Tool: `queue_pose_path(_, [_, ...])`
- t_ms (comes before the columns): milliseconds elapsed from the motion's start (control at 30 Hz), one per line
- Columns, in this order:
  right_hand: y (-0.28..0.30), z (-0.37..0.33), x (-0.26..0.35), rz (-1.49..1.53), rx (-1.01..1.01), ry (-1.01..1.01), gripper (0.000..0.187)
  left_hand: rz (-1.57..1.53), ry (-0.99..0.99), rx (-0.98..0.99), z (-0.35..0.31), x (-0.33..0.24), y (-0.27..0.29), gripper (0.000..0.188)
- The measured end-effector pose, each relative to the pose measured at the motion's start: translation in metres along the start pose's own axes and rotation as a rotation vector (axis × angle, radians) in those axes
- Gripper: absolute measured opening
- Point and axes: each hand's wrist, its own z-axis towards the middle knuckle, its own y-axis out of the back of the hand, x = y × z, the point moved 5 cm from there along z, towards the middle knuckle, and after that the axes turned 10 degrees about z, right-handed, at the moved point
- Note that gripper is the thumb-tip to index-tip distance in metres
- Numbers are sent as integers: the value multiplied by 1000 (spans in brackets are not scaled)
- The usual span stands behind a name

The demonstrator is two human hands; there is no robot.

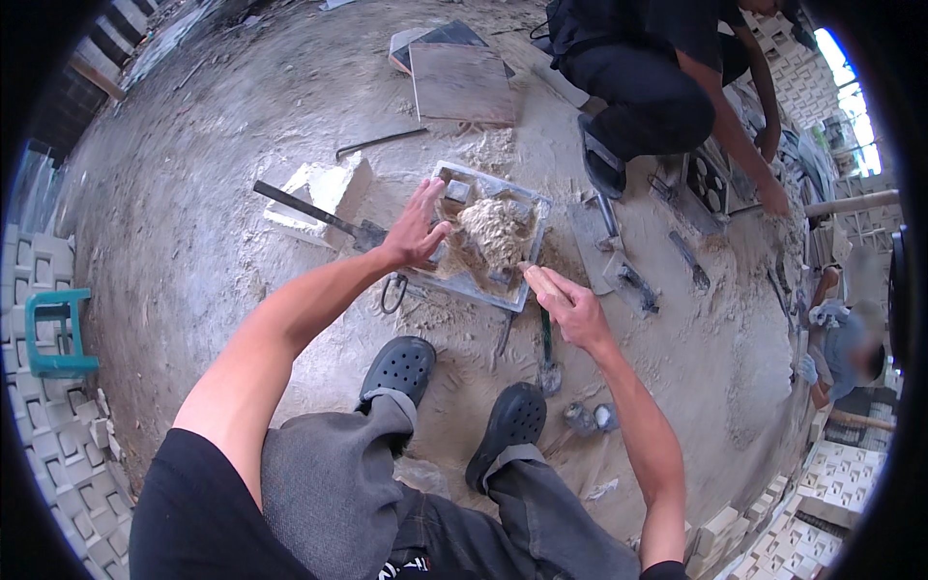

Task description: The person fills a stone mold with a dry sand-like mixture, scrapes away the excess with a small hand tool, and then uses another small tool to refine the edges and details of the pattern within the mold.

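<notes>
A square grey metal mould (537,280) lies on the ground in front of my feet, with raised blocks inside it. Heaped in its middle is sandy, damp-looking mortar (495,232). My right hand (578,314) is closed around the wooden handle of a trowel (544,282) at the mould's near right side. Mortar hides the trowel's blade. My left hand (418,227) is open, fingers stretched over the mould's left edge; whether it presses on the metal I cannot tell. Beside that hand, a dark flat bar (304,207) sticks out leftward from the mould.
White blocks (324,198) sit left of the mould, square boards (462,85) beyond it. To the right lie a steel float (601,237) and hand tools. A person (638,87) crouches at the far right, reaching down. A green stool (60,333) stands far left, near stacked pale blocks.
</notes>
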Motion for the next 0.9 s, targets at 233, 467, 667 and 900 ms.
queue_pose_path(233, [-8,1,9,-130,46,14,60,42,14,6,-2,2,-1,74])
queue_pose_path(467, [-15,10,19,-155,116,-24,58,6,27,4,-1,1,1,70])
queue_pose_path(667, [-20,18,34,-83,128,119,56,-70,60,-15,-3,1,3,68])
queue_pose_path(900, [-26,33,48,-206,79,90,55,-50,49,3,-4,3,7,70])
